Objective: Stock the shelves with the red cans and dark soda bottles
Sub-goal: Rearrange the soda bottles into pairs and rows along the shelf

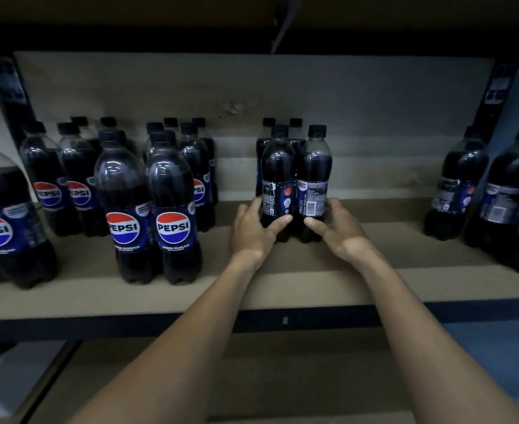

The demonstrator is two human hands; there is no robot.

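I record the left grip (253, 231) curled round the lower body of one dark soda bottle (278, 175). The right grip (337, 228) is curled round a second bottle (314, 175) touching the first. Both stand upright at the middle of the shelf (374, 286), back labels toward me. Two rear bottles (295, 133) stand just behind. Pepsi bottles (151, 209) stand in rows to the left, well apart.
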